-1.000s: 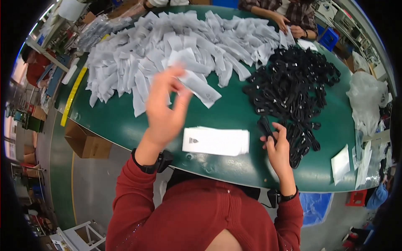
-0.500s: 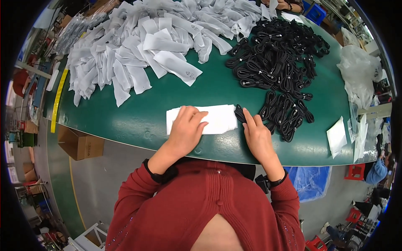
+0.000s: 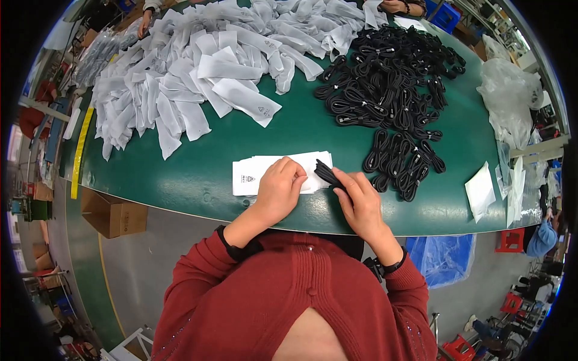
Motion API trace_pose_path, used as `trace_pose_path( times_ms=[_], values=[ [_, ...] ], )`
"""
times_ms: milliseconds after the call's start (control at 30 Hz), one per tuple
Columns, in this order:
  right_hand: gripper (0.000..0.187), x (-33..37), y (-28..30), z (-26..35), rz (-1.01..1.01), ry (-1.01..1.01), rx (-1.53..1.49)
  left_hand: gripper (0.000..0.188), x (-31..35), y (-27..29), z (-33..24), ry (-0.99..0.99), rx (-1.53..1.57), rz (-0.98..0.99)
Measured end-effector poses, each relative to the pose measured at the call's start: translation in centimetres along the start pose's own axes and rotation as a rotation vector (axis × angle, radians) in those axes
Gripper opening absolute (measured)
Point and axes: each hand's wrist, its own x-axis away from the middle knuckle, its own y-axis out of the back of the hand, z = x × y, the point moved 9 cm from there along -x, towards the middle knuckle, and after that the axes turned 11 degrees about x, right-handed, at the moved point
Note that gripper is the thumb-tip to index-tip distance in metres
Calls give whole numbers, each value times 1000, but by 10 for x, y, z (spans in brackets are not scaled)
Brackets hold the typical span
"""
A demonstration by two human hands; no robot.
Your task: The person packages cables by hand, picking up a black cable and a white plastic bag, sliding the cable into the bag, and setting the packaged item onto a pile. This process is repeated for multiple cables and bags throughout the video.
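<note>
A stack of flat white bags (image 3: pixel 244 177) lies near the front edge of the green table. My left hand (image 3: pixel 280 188) rests over the stack, thumb and forefinger pinched together at the top bag. A coiled black cable (image 3: pixel 326 174) is in my right hand (image 3: pixel 361 203), gripped between thumb and fingers; its front end reaches over the stack's right end. Several more coiled cables (image 3: pixel 400 157) lie just right of that hand, in front of a large heap of black cables (image 3: pixel 391 90).
Filled white bags (image 3: pixel 180 78) are heaped across the far left. A yellow tape strip (image 3: pixel 80 153) marks the left side. Clear plastic bags (image 3: pixel 510 93) and a white packet (image 3: pixel 480 191) lie at the right. Other people's hands (image 3: pixel 394 6) (image 3: pixel 145 23) show at the far edge.
My right hand has lifted the cable from beside the stack and brought its end over the bags. My left fingers have drawn into a pinch. Another person's hand has appeared at the far left.
</note>
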Motion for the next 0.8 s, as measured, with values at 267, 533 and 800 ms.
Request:
trace_pose_path(
  times_ms=[267,533,800],
  values=[
    [39,-9,-5,8,181,135,15,11,-1,15,6,88,255,-81],
    [27,23,-58,-41,735,-872,-920,12,-4,16,-38,-261,136,132],
    [20,12,-61,-22,503,-615,-845,16,-10,23,-43,-269,110,77]
  ],
)
